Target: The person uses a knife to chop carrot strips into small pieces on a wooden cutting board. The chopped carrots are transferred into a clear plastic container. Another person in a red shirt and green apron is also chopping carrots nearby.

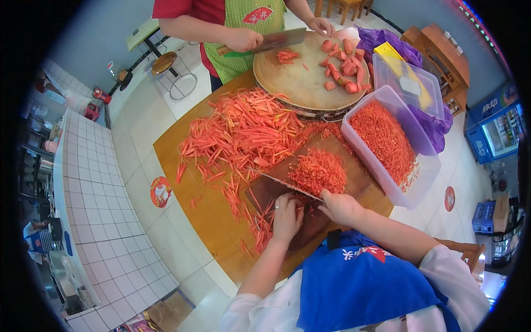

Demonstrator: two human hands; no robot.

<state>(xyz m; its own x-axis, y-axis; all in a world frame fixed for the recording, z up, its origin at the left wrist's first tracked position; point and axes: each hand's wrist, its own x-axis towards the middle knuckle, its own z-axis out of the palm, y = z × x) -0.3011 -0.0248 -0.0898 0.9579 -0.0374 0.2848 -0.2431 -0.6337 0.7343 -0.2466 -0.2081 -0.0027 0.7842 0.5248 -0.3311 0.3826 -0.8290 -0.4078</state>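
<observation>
My right hand (342,207) grips the handle of a kitchen knife (286,183), whose blade runs left across a dark cutting board (271,193). Close to the blade on its near side, my left hand (286,216) bends its fingers over carrot strips, partly hidden beneath them. Just beyond the blade lies a heap of finely chopped carrot (318,171) on the board. Left of the board spreads a large pile of carrot strips (249,128), with loose strips (258,228) trailing down beside my left hand.
Across the wooden table (186,199), a co-worker's hand holds a cleaver (282,40) over a round chopping block (282,83) bearing carrot chunks (348,66). A plastic tub (419,162) of chopped carrot stands right, beside a clear lid (429,93) and purple bags (431,128).
</observation>
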